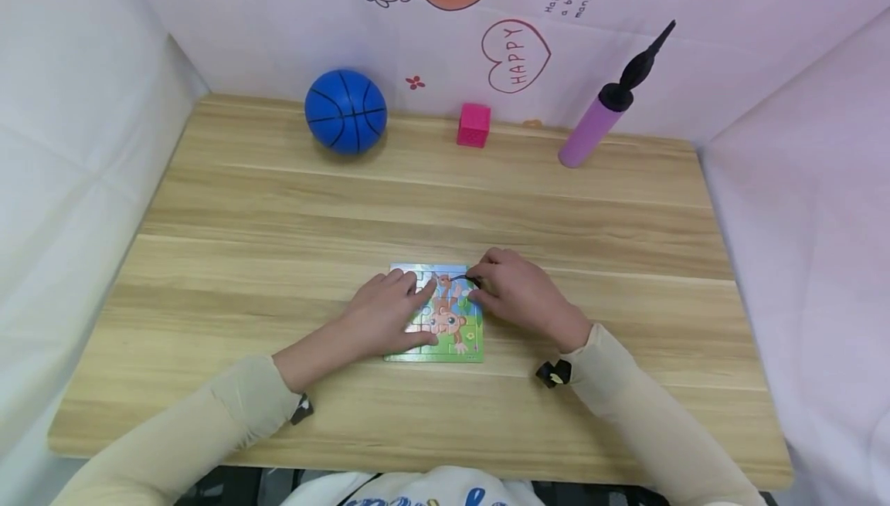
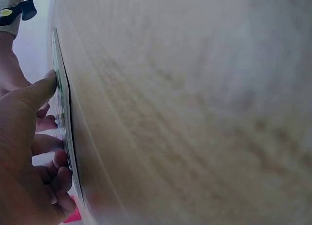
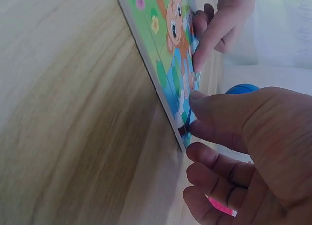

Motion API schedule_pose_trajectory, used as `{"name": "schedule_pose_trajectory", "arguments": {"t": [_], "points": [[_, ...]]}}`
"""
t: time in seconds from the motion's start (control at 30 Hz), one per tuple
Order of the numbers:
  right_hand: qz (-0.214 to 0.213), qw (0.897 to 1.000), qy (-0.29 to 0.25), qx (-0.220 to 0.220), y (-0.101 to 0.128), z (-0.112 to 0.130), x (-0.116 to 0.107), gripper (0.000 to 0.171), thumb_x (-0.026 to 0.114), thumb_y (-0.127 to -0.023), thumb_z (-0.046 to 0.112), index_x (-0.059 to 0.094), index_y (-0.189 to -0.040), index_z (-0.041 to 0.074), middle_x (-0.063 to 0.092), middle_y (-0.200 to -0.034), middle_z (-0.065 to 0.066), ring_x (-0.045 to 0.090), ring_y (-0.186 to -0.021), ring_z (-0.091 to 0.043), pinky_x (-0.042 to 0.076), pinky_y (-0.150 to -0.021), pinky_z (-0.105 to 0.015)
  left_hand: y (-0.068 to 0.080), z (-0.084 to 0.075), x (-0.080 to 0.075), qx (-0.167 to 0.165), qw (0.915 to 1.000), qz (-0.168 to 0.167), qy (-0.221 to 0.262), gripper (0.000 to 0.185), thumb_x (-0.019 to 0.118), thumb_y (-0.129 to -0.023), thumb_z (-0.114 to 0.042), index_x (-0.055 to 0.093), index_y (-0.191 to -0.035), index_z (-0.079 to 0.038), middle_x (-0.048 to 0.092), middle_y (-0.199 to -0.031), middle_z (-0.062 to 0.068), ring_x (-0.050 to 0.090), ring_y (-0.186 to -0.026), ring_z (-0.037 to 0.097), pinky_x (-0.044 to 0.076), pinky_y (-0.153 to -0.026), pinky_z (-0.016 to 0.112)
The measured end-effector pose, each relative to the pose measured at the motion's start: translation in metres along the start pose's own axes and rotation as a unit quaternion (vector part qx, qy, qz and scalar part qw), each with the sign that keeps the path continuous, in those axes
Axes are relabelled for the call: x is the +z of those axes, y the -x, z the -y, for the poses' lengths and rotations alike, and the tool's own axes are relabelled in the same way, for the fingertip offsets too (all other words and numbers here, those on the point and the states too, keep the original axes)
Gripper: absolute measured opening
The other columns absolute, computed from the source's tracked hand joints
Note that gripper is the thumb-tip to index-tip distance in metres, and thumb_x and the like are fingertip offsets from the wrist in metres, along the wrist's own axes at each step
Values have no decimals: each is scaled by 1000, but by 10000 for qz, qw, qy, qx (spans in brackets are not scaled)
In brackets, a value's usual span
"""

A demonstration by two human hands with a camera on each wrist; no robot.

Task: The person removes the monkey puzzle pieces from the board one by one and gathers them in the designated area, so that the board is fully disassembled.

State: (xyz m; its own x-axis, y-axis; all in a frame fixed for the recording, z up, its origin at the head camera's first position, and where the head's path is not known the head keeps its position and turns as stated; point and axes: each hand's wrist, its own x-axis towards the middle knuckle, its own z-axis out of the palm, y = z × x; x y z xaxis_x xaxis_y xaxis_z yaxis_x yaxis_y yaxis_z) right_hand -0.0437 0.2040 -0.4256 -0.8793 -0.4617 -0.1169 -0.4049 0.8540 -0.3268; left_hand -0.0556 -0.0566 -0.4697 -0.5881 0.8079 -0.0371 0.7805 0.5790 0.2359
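A jigsaw puzzle (image 1: 445, 320) with a cartoon animal on green and blue lies flat on the table near its front. My left hand (image 1: 386, 309) rests on its left part, thumb near the bottom and index finger stretched toward the top. In the left wrist view the left hand (image 2: 24, 132) has its thumb on the puzzle board (image 2: 68, 118). At the top right corner my right hand (image 1: 518, 290) pinches a puzzle piece (image 1: 473, 280), whose dark edge shows between thumb and index finger. The right wrist view shows the right hand (image 3: 243, 142) at the puzzle corner; its fingers partly hide the piece.
Along the back edge of the wooden table (image 1: 278, 205) stand a blue ball (image 1: 345, 112), a pink cube (image 1: 473, 125) and a purple hand pump (image 1: 591, 127) with a black nozzle, leaning back. White printed cloth (image 1: 278, 19) hangs behind and at both sides.
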Motion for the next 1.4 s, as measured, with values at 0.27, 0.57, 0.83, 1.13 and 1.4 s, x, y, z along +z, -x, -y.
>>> {"name": "schedule_pose_trajectory", "arguments": {"t": [0.27, 0.57, 0.83, 1.13, 1.4], "points": [[17, 9995, -219, 224, -5, 6, 3, 27, 76, -94, 24, 76, -112, 3, 64, -105, -5, 57, -88, -14, 53, -76, -32, 0, 0, 3, 196, 9996, -170, -143, 86, 58, -89, -73, 56, -146, -9, 47, -139, 15, 44, -118, 29, 44, -97, 42], [27, 9986, -52, 535, -10, 6, 4, 23, 74, -94, 24, 73, -106, 5, 60, -97, -4, 54, -81, -16, 52, -73, -33, -2, 1, 5, 329, 9983, -441, -165, 84, 60, -88, -73, 58, -142, -9, 51, -133, 10, 45, -117, 28, 43, -93, 41], [116, 9983, -287, 499, -12, 8, 1, 25, 73, -95, 21, 71, -110, 2, 62, -103, -7, 57, -84, -16, 53, -77, -34, 1, -1, 1, 273, 9981, -197, -511, 85, 55, -90, -74, 56, -146, -10, 51, -136, 9, 46, -118, 27, 46, -92, 42], [60, 9979, -352, 536, -12, 9, 4, 22, 73, -96, 22, 71, -110, 5, 66, -107, -6, 60, -88, -15, 54, -80, -35, 8, -10, 2, 577, 9901, 140, -1275, 59, 43, -103, -61, 40, -157, -38, 43, -145, 26, 43, -127, 39, 42, -99, 53], [-157, 9930, -929, 706, -11, 5, 8, 19, 73, -95, 16, 71, -111, 4, 66, -99, -3, 61, -81, -13, 53, -70, -32, 5, -15, 1, 700, 9831, 90, -1688, 54, 43, -104, -58, 43, -155, -38, 44, -143, 27, 45, -127, 38, 48, -95, 52]]}}
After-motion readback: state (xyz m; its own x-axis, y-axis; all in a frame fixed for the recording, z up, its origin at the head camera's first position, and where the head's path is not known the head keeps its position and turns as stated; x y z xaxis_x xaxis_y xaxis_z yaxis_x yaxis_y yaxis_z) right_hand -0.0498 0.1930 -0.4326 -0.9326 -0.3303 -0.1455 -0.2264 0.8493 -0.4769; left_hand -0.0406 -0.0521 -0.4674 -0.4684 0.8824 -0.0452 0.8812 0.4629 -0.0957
